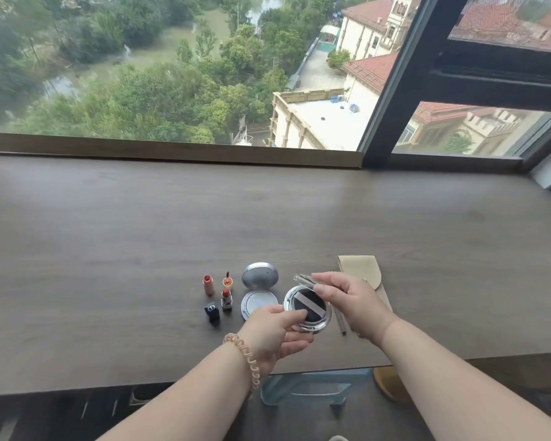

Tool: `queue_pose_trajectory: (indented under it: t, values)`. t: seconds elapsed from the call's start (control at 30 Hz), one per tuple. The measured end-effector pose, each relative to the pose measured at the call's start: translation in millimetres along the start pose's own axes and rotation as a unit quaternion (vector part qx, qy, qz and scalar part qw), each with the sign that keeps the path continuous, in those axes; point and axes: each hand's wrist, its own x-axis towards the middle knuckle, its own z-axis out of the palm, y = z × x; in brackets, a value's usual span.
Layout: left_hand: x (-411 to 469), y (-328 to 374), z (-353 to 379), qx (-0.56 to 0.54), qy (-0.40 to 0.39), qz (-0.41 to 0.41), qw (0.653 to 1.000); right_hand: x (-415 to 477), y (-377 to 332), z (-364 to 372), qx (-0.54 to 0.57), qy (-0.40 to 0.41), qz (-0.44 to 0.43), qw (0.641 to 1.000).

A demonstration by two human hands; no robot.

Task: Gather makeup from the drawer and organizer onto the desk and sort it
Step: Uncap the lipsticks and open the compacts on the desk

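Sorting step: L hand grips round compact just above desk's front edge; R hand fingers pinch its clear lid open. Next, prob. shut lid & set it beside silver compact.

Matt wood-grain desk — glossy silvery compact, clear plastic lid, beige cloth pouch.

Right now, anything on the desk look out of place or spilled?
Nothing spilled or damaged. The red lipstick stands uncapped, a black cap beside it, and the silver compact lies open. The left hand and right hand hold a cushion compact open.
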Motion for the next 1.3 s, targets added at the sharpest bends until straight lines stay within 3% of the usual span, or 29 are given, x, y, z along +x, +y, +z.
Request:
queue_pose_trajectory:
  t: [0.27,0.4,0.63,0.87,1.3]
  values:
    - [18,-25,21,-0.035,0.101,0.002,0.994,28,18,-14,-0.069,0.018,-0.014,0.997]
    - [28,-36,33,-0.039,0.17,0.006,0.985,45,26,-17,-0.122,-0.015,-0.024,0.992]
    - [55,-41,52,-0.009,0.338,0.064,0.939,77,36,-26,-0.193,-0.025,-0.066,0.979]
    - [65,-50,67,-0.054,0.433,0.077,0.896,99,31,-29,-0.239,-0.085,-0.099,0.962]
    - [79,-67,50,0.081,0.457,0.037,0.885,106,32,-22,-0.291,-0.084,-0.057,0.951]
